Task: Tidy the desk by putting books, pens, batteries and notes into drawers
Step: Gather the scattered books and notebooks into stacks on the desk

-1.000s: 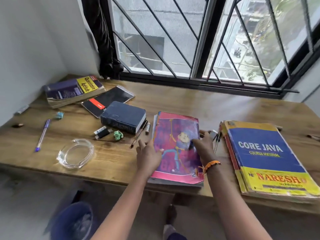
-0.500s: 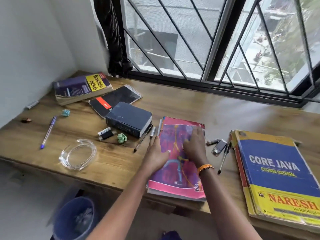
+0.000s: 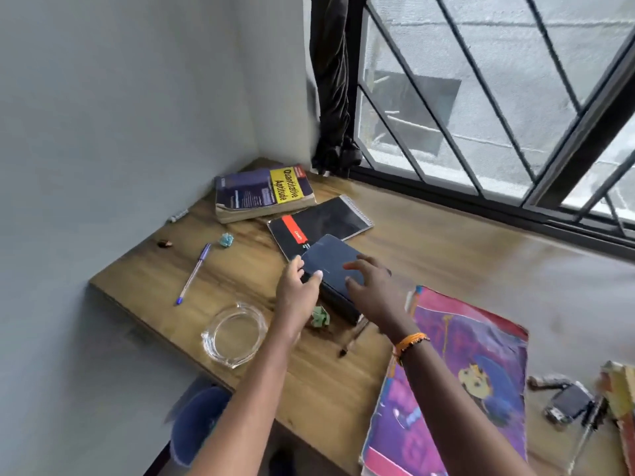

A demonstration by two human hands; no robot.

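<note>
On the wooden desk (image 3: 429, 255), a thick dark blue book (image 3: 330, 266) lies between both hands, overlapping a black notebook (image 3: 319, 221). The left hand (image 3: 297, 292) touches its left edge, thumb on the cover, fingers relaxed. The right hand (image 3: 372, 288) is spread flat above the cover; contact cannot be confirmed.

"Quantitative Aptitude" on yellow panel of thick purple book (image 3: 263, 195) at desk's far corner.

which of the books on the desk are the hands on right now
The thick dark navy book in the middle. The left hand touches its near-left corner, the right hand reaches over its cover. The Quantitative Aptitude book, black notebook and pink book lie untouched.
</note>
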